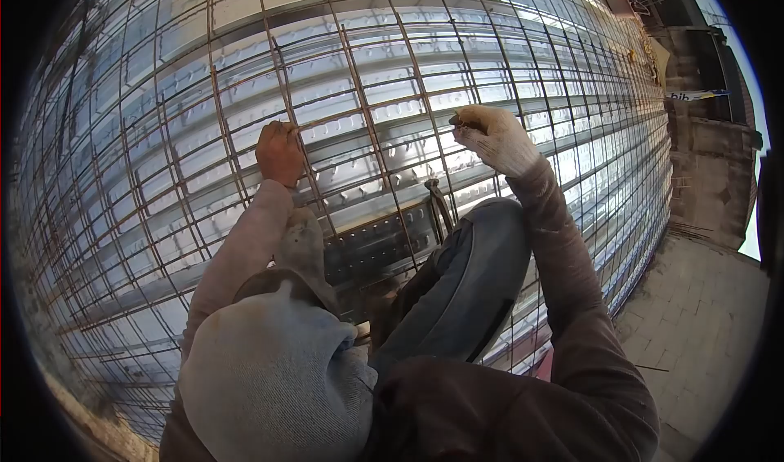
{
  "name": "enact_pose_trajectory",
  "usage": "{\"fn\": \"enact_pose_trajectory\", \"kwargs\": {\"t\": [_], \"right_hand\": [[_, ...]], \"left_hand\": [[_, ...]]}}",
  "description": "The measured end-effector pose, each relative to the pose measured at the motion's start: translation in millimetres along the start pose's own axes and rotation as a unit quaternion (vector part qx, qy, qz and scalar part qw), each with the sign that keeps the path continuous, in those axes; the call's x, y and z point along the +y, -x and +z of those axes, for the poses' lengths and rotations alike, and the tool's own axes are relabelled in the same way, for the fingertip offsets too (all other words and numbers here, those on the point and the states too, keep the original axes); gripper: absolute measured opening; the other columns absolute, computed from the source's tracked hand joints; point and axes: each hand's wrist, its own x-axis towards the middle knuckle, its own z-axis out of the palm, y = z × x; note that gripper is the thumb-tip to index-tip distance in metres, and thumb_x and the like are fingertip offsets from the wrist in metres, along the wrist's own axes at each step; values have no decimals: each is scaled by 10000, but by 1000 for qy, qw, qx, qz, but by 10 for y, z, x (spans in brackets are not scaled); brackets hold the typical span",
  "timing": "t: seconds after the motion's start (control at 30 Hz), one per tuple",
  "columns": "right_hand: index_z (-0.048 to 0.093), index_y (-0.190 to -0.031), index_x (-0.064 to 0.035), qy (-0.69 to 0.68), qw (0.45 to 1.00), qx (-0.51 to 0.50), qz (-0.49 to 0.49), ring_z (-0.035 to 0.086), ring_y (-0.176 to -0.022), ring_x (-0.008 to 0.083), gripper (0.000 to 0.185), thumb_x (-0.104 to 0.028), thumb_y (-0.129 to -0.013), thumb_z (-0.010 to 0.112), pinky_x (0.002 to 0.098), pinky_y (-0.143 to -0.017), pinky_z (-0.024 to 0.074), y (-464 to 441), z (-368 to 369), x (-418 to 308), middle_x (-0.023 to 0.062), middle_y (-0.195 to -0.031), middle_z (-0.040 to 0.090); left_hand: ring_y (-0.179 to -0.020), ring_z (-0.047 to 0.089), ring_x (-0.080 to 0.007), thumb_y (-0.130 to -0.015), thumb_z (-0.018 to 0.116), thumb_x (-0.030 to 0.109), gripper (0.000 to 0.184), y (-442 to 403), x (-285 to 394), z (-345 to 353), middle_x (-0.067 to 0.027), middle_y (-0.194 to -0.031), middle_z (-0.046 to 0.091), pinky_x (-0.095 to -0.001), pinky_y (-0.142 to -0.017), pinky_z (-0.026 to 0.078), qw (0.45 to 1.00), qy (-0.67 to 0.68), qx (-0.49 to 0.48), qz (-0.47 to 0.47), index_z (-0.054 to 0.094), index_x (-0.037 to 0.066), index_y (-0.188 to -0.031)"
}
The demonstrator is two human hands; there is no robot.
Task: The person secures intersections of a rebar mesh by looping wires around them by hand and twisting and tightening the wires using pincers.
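Observation:
My left hand is closed at a crossing of the rebar mesh, its fingers curled round a bar. To the right, my right hand wears a whitish knit glove and is raised over the mesh. Its fingers are pinched together, with a small dark tip showing at them; I cannot make out what it is. Below and between the hands, a metal tool with a bent head stands beside my knee. A dark perforated metal plank lies near my feet.
Ribbed shiny metal decking spreads under the mesh. On the right are a block-paved or concrete surface and a wall. My boot is by the mesh bars below my left hand.

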Motion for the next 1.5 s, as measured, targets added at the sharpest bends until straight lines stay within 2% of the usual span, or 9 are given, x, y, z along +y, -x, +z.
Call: {"fn": "enact_pose_trajectory", "kwargs": {"t": [0.13, 0.27, 0.5, 0.67, 0.83, 1.17, 1.23, 1.37, 1.5], "right_hand": [[722, -986, -12, 191, 963, -36, 189, 706, -908, 401, 278, -258, -857, 705, 465, -828, 553, 813, 210, 1151, 210, -943, 737], [712, -984, -43, 63, 936, -221, 266, 699, -926, 407, 254, -268, -866, 700, 487, -812, 541, 1512, 1224, 1766, 200, -930, 734], [707, -983, -51, 0, 930, -201, 308, 699, -934, 405, 240, -263, -870, 699, 491, -807, 539, 1689, 1788, 1813, 195, -917, 731], [703, -981, -57, -5, 934, -188, 304, 698, -940, 403, 230, -260, -873, 697, 494, -804, 538, 1692, 1771, 1874, 191, -907, 729], [699, -980, -63, 2, 937, -183, 299, 698, -946, 401, 220, -257, -876, 696, 498, -800, 537, 1680, 1619, 1911, 188, -897, 727], [657, -1013, -86, 386, 916, -70, 85, 699, -973, 366, 170, -213, -901, 673, 504, -769, 528, 584, 157, 663, 157, -826, 699], [642, -1018, -75, 517, 822, 27, -238, 715, -930, 343, 148, -171, -905, 655, 505, -731, 539, 179, -99, 342, 138, -821, 693], [665, -1052, -59, 536, 825, -89, -157, 746, -817, 336, 165, -145, -917, 624, 465, -679, 592, -608, 40, -737, 153, -862, 709], [649, -1196, -66, 598, 758, -150, -211, 747, -869, 328, 264, -153, -956, 583, 421, -667, 605, -1140, 581, -1481, 151, -970, 716]], "left_hand": [[-917, 642, -336, -863, 684, 59, 74, -87, -73, -152, -129, -917, 662, -448, -815, 547, 996, 15, -73, 48, 715, 12, -912], [-923, 657, -332, -886, 706, 134, 135, -103, 71, -253, -133, -932, 688, -439, -808, 552, 994, 23, -102, -30, 728, 8, -930], [-814, 712, -280, -961, 694, 266, 264, -5, 563, -305, -165, -996, 739, -403, -746, 560, 965, 92, -51, -240, 736, 15, -1035], [-1142, 650, -371, -956, 688, 174, 219, 346, 795, -156, -223, -1289, 663, -471, -970, 514, 986, 141, 14, -91, 704, 48, -1134], [-1417, 412, -470, -969, 669, 154, 280, 450, 912, -128, -288, -1536, 440, -504, -1147, 402, 988, 75, -128, -45, 652, 16, -1212], [-1246, 556, -407, -938, 691, 130, 301, 578, 889, -270, -185, -1381, 590, -478, -1055, 477, 983, 137, -102, -73, 644, 21, -1214], [-1247, 553, -394, -924, 686, 130, 322, 521, 896, -226, -188, -1374, 588, -476, -1070, 464, 984, 124, -110, -61, 643, -8, -1212], [-1231, 561, -369, -896, 636, 107, 374, 315, 944, 36, -201, -1326, 609, -457, -1094, 440, 962, -128, -227, 80, 636, -77, -1222], [-1220, 543, -373, -885, 627, 142, 383, 168, 1072, 350, -231, -1275, 616, -452, -1077, 439, 984, -41, -171, -38, 650, -106, -1175]]}}
